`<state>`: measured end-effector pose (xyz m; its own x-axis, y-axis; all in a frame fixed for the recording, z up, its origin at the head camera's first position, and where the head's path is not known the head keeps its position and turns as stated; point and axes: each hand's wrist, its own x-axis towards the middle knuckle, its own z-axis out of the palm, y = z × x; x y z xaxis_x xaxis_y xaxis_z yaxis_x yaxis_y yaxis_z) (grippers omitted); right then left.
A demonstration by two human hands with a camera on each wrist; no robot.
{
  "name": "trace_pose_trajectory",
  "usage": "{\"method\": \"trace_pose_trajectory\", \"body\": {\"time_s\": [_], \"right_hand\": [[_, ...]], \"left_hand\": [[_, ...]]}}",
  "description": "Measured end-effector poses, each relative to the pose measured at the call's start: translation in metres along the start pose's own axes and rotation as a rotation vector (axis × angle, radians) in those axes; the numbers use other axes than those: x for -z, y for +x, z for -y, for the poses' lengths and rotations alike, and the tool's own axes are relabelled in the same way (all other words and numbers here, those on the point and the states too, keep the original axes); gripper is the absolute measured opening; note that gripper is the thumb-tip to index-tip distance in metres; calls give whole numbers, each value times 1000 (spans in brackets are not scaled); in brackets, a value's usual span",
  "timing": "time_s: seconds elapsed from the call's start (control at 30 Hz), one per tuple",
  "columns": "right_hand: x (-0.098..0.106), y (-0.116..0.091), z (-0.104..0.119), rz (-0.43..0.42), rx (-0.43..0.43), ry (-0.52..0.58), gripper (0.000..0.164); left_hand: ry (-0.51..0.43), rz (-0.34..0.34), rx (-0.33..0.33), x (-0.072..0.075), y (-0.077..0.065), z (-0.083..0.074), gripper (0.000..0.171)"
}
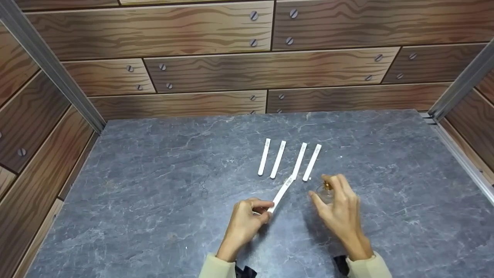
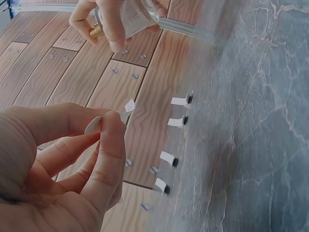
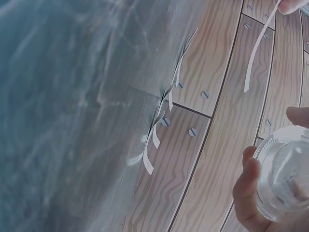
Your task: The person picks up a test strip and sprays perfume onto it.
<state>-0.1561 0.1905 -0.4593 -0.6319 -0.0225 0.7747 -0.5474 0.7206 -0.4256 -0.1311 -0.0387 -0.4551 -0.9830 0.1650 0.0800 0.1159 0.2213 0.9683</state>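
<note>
My left hand (image 1: 247, 220) pinches one end of a narrow white paper strip (image 1: 282, 194) between thumb and fingers. Small print marks its far end, which slants up and overlaps a strip on the table in the head view. To the right, my right hand (image 1: 341, 210) grips a clear ribbed glass spray bottle (image 2: 137, 17) with a gold sprayer top (image 2: 96, 32). One finger lies at that top. The round glass base (image 3: 285, 169) faces the right wrist camera. Several more white strips (image 1: 278, 159) stand in a row beyond my hands, printed ends away from me.
The grey marbled tabletop (image 1: 162, 185) lies under everything. Wood-patterned panels (image 1: 200, 69) close off the back and sides, with metal posts (image 1: 58, 69) at the corners. In the wrist views the row of strips curls up from the table.
</note>
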Motion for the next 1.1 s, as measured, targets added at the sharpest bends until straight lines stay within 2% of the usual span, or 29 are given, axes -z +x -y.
{"method": "trace_pose_trajectory", "body": {"time_s": [0.27,0.53,0.83,1.1], "right_hand": [[0,1,0,26,13,-15,44],[-1,0,0,5,40,33,37],[-1,-5,0,14,19,35,35],[-1,-3,0,20,40,45,32]], "left_hand": [[13,-2,29,0,0,0,25],[2,0,14,-1,0,1,25],[4,7,16,-2,-2,2,26],[-3,9,8,-1,-1,0,26]]}}
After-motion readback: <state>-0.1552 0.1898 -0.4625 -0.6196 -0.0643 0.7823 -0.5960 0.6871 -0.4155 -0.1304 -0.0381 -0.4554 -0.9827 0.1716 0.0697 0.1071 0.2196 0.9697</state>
